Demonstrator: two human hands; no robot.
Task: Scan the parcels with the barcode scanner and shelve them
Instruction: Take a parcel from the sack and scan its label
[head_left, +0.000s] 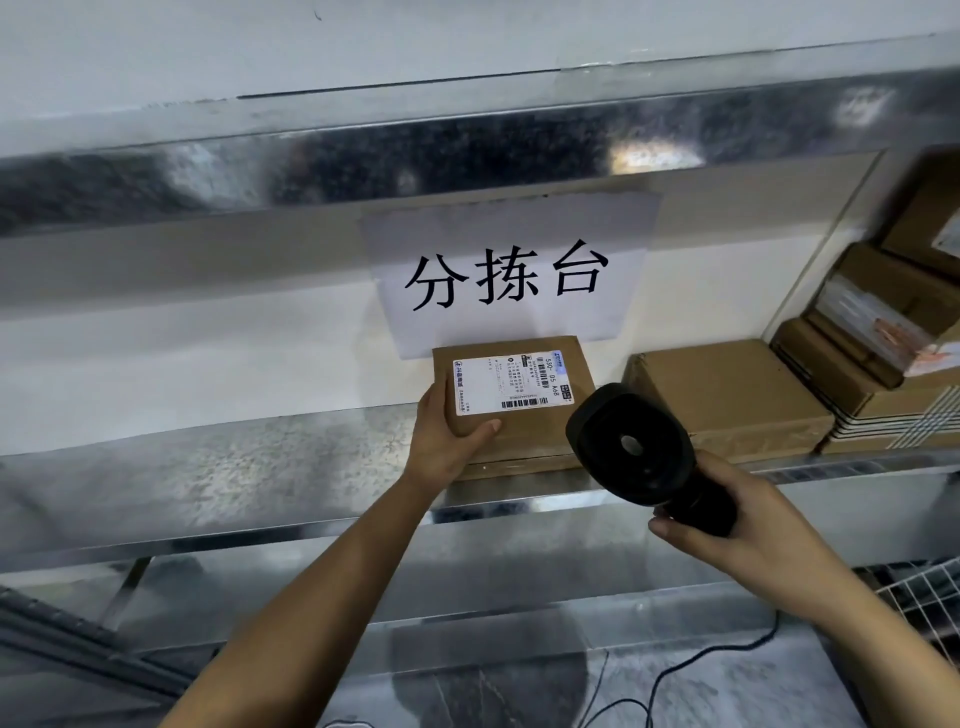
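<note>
Under the left hand fingers, the parcel was gripped; right hand fingers were wrapped round the scanner, best aimed squarely at the barcode just beyond the thumb.

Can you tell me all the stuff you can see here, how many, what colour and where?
labelled box: one, brown with a white label, on the shelf under the sign
sign: one, white with black characters, hanging above that box
plain box: one, brown, right of the labelled box
stacked boxes: several, brown, far right, exact count unclear
shelf: one, shiny grey metal, across the middle
scanner: one, black, near the labelled box
cable: one, black, bottom right
left hand: holds the labelled box's left edge
right hand: grips the scanner's handle
</note>
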